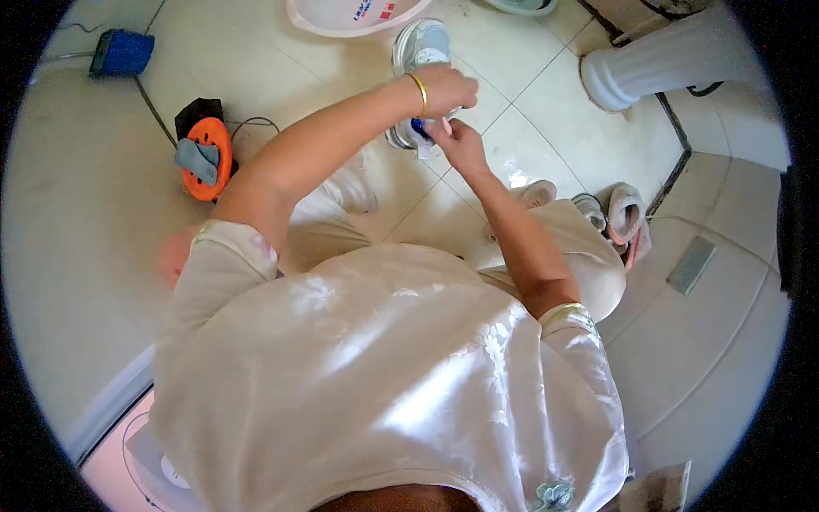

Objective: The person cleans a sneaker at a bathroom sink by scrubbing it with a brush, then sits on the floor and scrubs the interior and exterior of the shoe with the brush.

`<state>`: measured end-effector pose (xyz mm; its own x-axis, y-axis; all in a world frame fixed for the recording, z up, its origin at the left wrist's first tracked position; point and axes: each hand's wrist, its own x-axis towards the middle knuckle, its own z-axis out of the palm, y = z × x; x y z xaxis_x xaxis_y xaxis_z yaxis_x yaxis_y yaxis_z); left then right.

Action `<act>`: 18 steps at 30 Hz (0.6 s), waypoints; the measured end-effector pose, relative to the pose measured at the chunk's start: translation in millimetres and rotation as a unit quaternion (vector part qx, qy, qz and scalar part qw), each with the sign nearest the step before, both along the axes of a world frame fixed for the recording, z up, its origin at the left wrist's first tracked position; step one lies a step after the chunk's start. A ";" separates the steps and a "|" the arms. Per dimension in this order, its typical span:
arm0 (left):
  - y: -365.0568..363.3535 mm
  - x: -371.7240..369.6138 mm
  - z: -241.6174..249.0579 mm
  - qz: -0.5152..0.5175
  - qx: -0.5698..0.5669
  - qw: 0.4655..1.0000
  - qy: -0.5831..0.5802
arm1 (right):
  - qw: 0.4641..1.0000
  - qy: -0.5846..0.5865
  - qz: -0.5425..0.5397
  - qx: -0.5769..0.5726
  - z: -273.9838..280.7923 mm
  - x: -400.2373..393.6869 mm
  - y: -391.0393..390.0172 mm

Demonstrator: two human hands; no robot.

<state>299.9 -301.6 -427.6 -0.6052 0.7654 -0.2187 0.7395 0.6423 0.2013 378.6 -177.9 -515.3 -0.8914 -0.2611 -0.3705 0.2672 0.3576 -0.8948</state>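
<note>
A grey and white sneaker (421, 44) rests on the tiled floor, its toe pointing away from me. My left hand (442, 90), with a gold bangle at the wrist, is closed over the middle of the shoe; whatever its curled fingers hold is hidden. At the heel end, my right hand (464, 147) pinches the edge of the shoe's opening, next to a dark blue patch (418, 128). Something small and pink shows at its fingertips. Both hands hide the shoe's middle.
A white basin (354, 19) stands just beyond the shoe, and part of another basin (525, 5) shows at the top. More shoes (625, 213) sit by my right knee. A white pedestal (636, 72) rises at right; an orange round object (207, 158) is at left.
</note>
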 end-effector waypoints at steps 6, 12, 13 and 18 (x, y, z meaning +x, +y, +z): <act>-45.0 -8.7 45.9 0.307 0.463 0.831 0.034 | 0.998 0.022 -0.006 -0.064 54.2 -12.5 23.6; -89.2 12.3 8.4 0.380 0.553 0.577 -0.465 | 0.987 -0.066 0.072 -0.127 147.5 -22.2 50.9; -83.5 19.0 8.8 0.327 0.588 0.541 -0.504 | 0.984 -0.073 0.090 -0.137 155.9 -23.4 54.4; -61.5 23.4 21.9 0.257 0.685 0.438 -0.521 | 0.963 0.197 0.184 0.014 184.8 -22.5 71.1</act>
<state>323.2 -363.0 -405.7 -0.8928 0.4313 -0.1295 -0.3854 -0.5831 0.7152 356.1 -106.8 -330.5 -0.8134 -0.5808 -0.0329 -0.2409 0.3878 -0.8897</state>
